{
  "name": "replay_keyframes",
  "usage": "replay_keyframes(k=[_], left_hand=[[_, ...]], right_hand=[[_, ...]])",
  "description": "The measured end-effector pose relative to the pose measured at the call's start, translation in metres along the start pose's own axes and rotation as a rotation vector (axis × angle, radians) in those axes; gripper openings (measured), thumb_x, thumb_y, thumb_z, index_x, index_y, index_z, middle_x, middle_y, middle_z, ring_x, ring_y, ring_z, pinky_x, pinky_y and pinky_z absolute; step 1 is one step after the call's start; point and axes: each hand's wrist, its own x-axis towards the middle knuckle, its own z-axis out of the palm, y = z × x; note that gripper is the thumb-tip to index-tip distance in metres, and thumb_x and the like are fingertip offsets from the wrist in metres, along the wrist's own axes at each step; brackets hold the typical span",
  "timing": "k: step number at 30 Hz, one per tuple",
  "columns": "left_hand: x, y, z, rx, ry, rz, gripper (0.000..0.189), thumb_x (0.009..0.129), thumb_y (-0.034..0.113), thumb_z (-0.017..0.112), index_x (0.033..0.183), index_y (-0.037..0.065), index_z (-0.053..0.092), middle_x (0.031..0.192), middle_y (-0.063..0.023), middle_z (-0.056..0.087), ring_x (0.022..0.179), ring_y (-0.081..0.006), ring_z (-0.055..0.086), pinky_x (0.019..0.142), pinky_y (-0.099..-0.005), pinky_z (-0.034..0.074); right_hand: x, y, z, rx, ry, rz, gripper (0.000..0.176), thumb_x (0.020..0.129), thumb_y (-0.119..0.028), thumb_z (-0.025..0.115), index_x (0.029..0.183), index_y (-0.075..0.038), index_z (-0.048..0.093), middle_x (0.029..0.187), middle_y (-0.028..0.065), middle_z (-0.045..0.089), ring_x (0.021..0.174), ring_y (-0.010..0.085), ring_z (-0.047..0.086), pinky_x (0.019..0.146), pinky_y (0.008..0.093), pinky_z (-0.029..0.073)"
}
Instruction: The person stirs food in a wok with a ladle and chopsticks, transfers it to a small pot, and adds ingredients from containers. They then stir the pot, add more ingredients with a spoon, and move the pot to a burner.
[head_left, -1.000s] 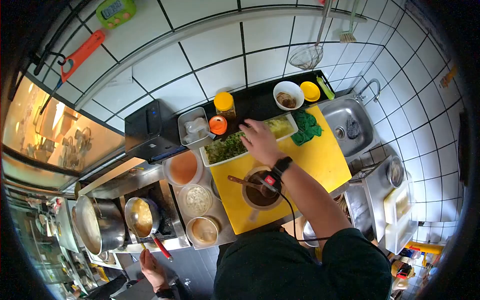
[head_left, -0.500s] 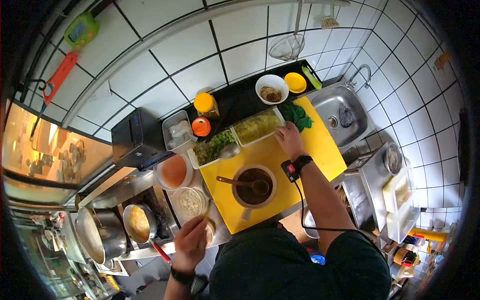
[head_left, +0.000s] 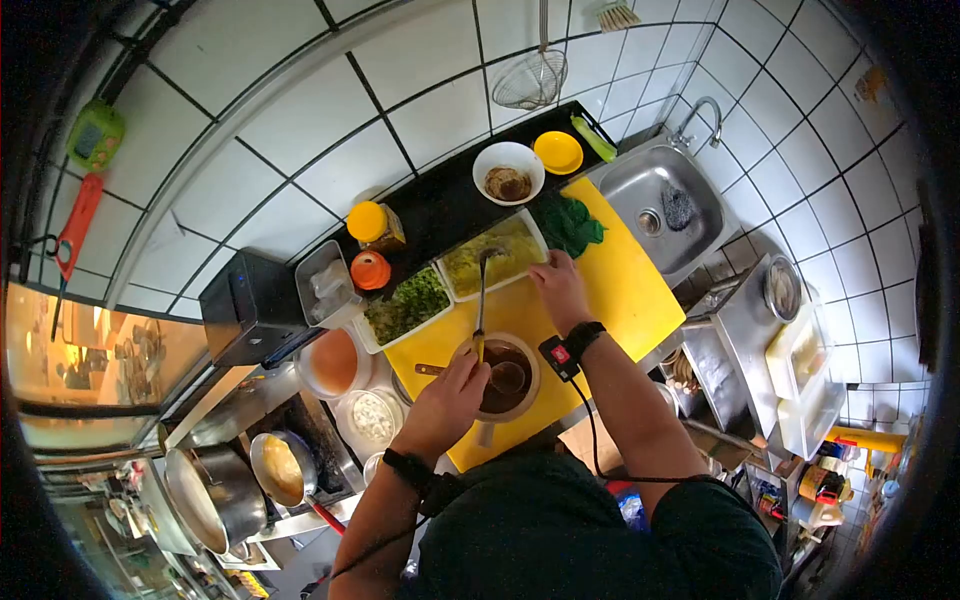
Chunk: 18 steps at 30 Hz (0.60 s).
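Note:
My left hand (head_left: 449, 398) grips the handle of a long metal spoon (head_left: 481, 300) whose bowl reaches into a white tray of yellowish chopped food (head_left: 495, 256). My right hand (head_left: 558, 286) rests on the near edge of that tray, holding it. Between my hands a dark pot of brown sauce (head_left: 505, 375) with a wooden-handled ladle in it stands on the yellow cutting board (head_left: 620, 285). A second white tray of chopped green herbs (head_left: 405, 307) sits to the left.
A white bowl (head_left: 508, 172), yellow lid (head_left: 558, 152), orange-capped jars (head_left: 372, 245) and a black box (head_left: 246, 305) line the back. A green cloth (head_left: 567, 224) and sink (head_left: 665, 205) are right. Bowls (head_left: 333, 362) and stove pans (head_left: 283, 468) are left.
My left hand came up from the bowls at the lower left with a spoon and put it into the yellowish tray. My right hand stayed at that tray's edge. The view shifted.

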Motion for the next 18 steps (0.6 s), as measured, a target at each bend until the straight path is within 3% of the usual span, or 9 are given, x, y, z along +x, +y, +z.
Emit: replay_keyframes(k=[2,10,16,18], left_hand=[[-0.004,-0.001,0.001,-0.007,-0.01,0.001,0.033,0.087,0.005,0.058,0.119,-0.005,0.057,0.119,-0.0217,0.057,0.103,-0.0359,0.064,0.086,-0.0401,0.055],[-0.018,-0.011,0.005,-0.168,0.03,-0.035,0.031,0.089,0.005,0.06,0.119,-0.003,0.062,0.115,-0.023,0.063,0.102,-0.037,0.065,0.088,-0.0415,0.055],[-0.017,-0.013,-0.017,-0.349,0.282,-0.192,0.026,0.088,0.001,0.064,0.113,-0.004,0.065,0.108,-0.0203,0.068,0.099,-0.0359,0.067,0.087,-0.037,0.055],[-0.017,-0.014,-0.025,-0.366,0.385,-0.285,0.022,0.092,0.0,0.061,0.113,-0.005,0.064,0.103,-0.018,0.07,0.098,-0.0293,0.07,0.084,-0.0333,0.055]], right_hand=[[0.001,0.0,0.004,0.035,0.008,0.005,0.011,0.089,-0.016,0.067,0.09,-0.007,0.072,0.115,0.0206,0.058,0.104,0.04,0.056,0.089,0.0468,0.049],[0.004,-0.004,-0.001,0.056,0.031,-0.012,0.009,0.085,-0.012,0.068,0.09,-0.008,0.074,0.11,0.0213,0.059,0.099,0.0402,0.057,0.085,0.0474,0.05],[0.005,-0.005,0.0,0.06,-0.009,0.023,0.015,0.086,-0.014,0.066,0.098,-0.009,0.075,0.106,0.0192,0.058,0.101,0.0388,0.056,0.087,0.0465,0.049],[0.005,-0.005,0.0,0.057,-0.02,0.025,0.017,0.087,-0.015,0.066,0.1,-0.009,0.075,0.105,0.0188,0.058,0.102,0.0383,0.055,0.088,0.0463,0.048]])
